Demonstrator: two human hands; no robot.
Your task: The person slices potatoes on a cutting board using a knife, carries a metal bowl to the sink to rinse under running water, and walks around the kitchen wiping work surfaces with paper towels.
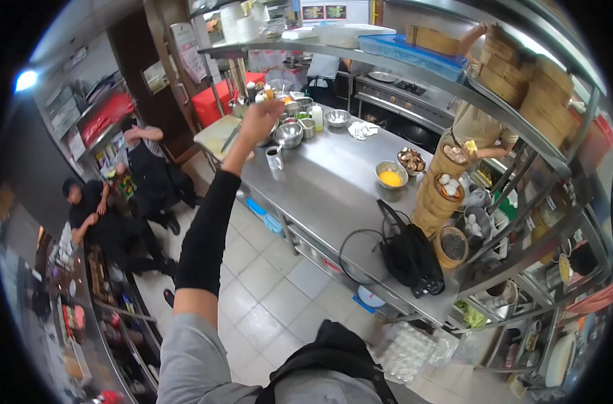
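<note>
My left hand (258, 122) is raised over the far left part of the steel table (313, 185), its arm in a black sleeve. Its fingers look loosely stretched out, with nothing visible in them. Just below the hand stands a white mug (274, 158) of dark liquid, apart from it. Metal bowls (290, 136) and squeeze bottles (317, 117) stand to its right. A cutting board (218, 135) lies to the left, with a knife (230, 139) on it. My right hand is out of view.
A black bag (411, 256) with a cable lies at the table's near end. Beyond it are stacked bamboo steamers (431, 209), a bowl of yellow liquid (390, 178) and mushrooms (411, 160). An overhead shelf (320, 50) crosses above. Two people (152, 168) sit at left; another person (485, 128) stands behind the steamers.
</note>
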